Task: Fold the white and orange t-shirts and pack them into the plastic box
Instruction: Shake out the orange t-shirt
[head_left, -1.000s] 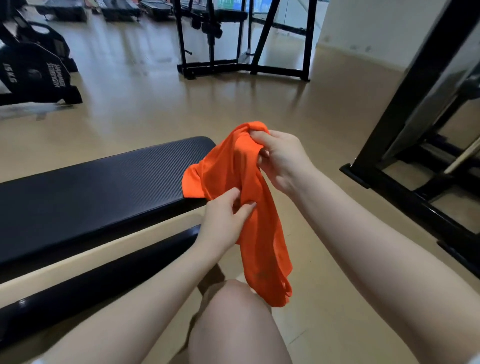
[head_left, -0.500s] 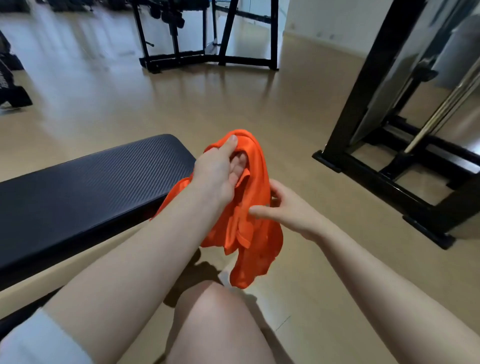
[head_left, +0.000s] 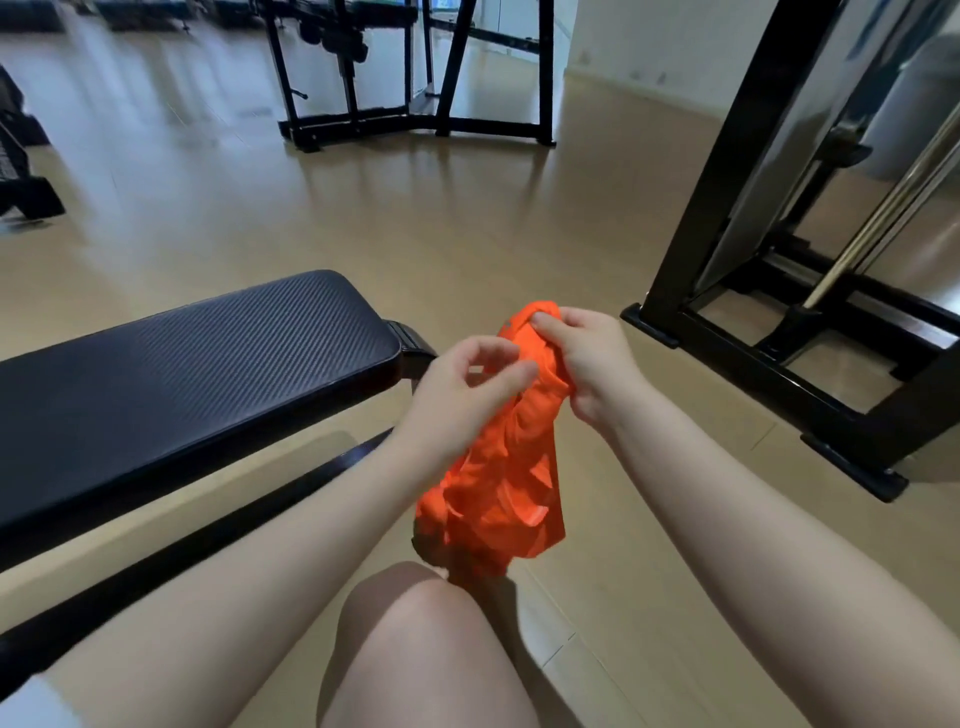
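Left grip (head_left: 467, 387) first: fingers loosely curled and a bit apart, right against the orange t-shirt (head_left: 498, 467), but honestly can't tell if it's actually pinching any cloth, that hand's blurry. Right grip (head_left: 587, 358) is clamped on the top of the shirt, thumb and fingers bunched round the fabric at about 12 o'clock of the bundle. The shirt itself is all scrunched up, held in the air between both hands, its bottom hanging down toward 6 o'clock just above a bare knee (head_left: 415, 623). Off to the left, around 9 o'clock from the hands, sits the black padded worktop (head_left: 182, 374). Over at 2 o'clock is a black metal rack frame (head_left: 727, 208) standing on the tan wood floor (head_left: 467, 218).
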